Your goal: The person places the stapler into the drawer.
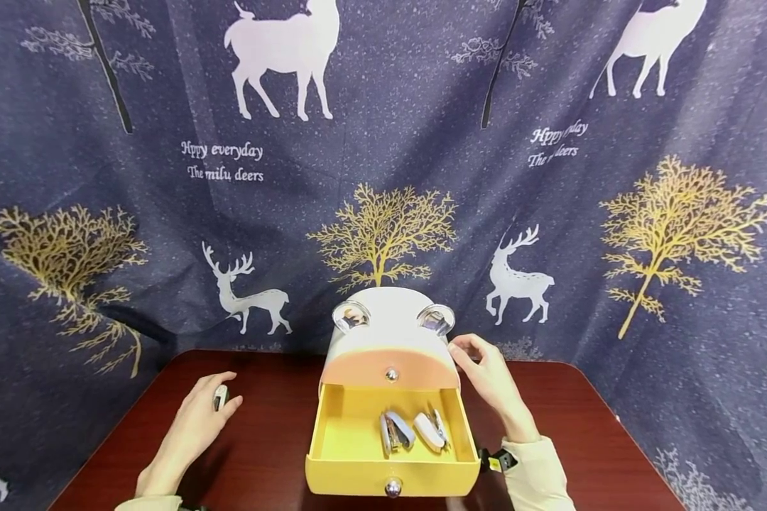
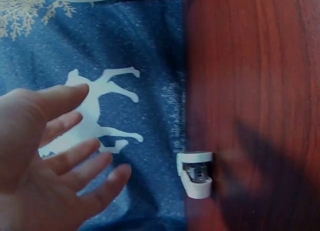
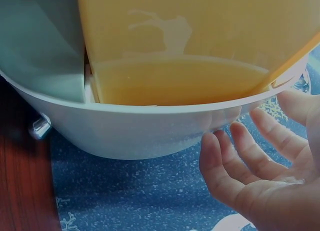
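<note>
My left hand (image 1: 194, 419) is held over the left of the table, fingers relaxed and apart, thumb away from them. A small white stapler (image 2: 196, 175) stands on the table beyond the fingertips in the left wrist view, apart from them. My right hand (image 1: 488, 376) is at the right side of a white drawer box (image 1: 393, 323), its loosely bent fingertips right at the box wall in the right wrist view. The box's yellow lower drawer (image 1: 351, 477) is pulled out. Inside lie a bluish stapler (image 1: 398, 431) and a white stapler (image 1: 430, 431).
An orange upper drawer front (image 1: 358, 367) with a silver knob is closed above the yellow one. Two round mirror-like eyes (image 1: 351, 314) stick out from the box top. Behind the dark red table (image 1: 262, 426) hangs a blue cloth (image 1: 390, 142) with deer and trees.
</note>
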`<move>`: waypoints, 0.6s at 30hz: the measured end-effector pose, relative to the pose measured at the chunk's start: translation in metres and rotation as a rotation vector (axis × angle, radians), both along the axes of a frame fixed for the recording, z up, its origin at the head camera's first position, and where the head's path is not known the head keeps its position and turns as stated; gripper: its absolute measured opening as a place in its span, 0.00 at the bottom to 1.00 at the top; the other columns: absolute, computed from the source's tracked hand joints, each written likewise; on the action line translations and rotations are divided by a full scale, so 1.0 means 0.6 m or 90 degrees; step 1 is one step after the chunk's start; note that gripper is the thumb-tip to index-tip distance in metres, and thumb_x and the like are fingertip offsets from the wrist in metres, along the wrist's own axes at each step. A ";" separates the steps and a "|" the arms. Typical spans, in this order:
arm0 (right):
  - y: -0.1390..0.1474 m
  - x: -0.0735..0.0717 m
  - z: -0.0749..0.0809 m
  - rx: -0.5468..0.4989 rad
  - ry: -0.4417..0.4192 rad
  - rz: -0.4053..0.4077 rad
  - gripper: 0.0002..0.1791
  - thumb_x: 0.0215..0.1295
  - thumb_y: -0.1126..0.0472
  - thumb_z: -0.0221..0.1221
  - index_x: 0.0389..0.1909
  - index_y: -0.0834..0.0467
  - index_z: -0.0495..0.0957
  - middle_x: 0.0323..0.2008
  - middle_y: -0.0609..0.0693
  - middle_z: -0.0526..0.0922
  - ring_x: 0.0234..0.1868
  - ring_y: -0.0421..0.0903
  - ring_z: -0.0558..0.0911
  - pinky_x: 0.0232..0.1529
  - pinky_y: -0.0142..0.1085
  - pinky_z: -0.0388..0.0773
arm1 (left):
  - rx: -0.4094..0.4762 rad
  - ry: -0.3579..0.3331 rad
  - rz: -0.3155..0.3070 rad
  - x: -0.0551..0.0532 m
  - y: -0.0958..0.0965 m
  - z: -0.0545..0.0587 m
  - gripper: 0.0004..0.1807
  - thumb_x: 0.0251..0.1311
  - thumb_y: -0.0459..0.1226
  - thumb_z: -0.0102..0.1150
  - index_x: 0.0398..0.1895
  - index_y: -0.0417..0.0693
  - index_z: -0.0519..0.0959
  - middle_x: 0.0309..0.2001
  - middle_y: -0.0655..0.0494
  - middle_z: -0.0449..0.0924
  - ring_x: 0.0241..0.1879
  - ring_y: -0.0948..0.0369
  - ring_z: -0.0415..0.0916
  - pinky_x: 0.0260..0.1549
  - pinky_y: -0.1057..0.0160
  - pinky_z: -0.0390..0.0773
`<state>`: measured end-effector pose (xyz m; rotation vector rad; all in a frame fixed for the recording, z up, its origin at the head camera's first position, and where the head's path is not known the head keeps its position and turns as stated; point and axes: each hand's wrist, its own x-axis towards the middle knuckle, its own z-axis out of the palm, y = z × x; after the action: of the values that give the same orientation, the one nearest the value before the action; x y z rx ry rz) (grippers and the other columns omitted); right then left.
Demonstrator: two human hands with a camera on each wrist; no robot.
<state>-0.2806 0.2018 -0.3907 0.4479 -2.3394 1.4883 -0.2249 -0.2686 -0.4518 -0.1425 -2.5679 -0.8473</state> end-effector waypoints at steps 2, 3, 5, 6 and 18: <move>-0.006 0.011 0.011 0.004 0.001 0.002 0.09 0.70 0.62 0.59 0.44 0.64 0.80 0.34 0.53 0.83 0.34 0.49 0.82 0.39 0.42 0.79 | 0.004 -0.022 0.022 -0.001 -0.002 -0.004 0.26 0.59 0.36 0.66 0.60 0.38 0.72 0.59 0.34 0.68 0.56 0.38 0.67 0.46 0.38 0.68; -0.008 0.016 0.017 0.006 0.002 0.003 0.09 0.69 0.63 0.58 0.44 0.65 0.80 0.34 0.54 0.83 0.34 0.51 0.82 0.39 0.43 0.79 | 0.008 -0.033 0.032 -0.002 -0.003 -0.007 0.27 0.59 0.36 0.66 0.61 0.38 0.72 0.60 0.34 0.67 0.56 0.37 0.67 0.46 0.37 0.68; -0.013 0.027 0.029 0.006 0.003 0.004 0.09 0.69 0.65 0.58 0.43 0.66 0.79 0.34 0.55 0.83 0.35 0.54 0.82 0.40 0.46 0.79 | 0.013 -0.054 0.050 -0.006 -0.004 -0.010 0.28 0.59 0.38 0.65 0.62 0.39 0.71 0.61 0.33 0.65 0.57 0.36 0.65 0.44 0.36 0.68; -0.014 0.032 0.035 0.008 0.002 0.005 0.08 0.69 0.65 0.58 0.43 0.67 0.79 0.34 0.55 0.83 0.35 0.54 0.82 0.40 0.45 0.79 | 0.015 -0.061 0.059 -0.008 -0.005 -0.012 0.28 0.59 0.39 0.65 0.62 0.39 0.70 0.61 0.33 0.65 0.57 0.35 0.65 0.43 0.36 0.68; -0.018 0.039 0.042 0.006 -0.005 0.002 0.08 0.69 0.66 0.58 0.43 0.67 0.79 0.33 0.54 0.82 0.33 0.45 0.81 0.39 0.40 0.79 | 0.025 -0.141 0.165 -0.026 -0.017 -0.033 0.36 0.59 0.43 0.65 0.65 0.32 0.63 0.59 0.24 0.60 0.56 0.28 0.60 0.45 0.32 0.64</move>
<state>-0.2573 0.1912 -0.3654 0.4482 -2.3540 1.4841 -0.2407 -0.2788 -0.4716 0.3073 -2.6913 -0.8535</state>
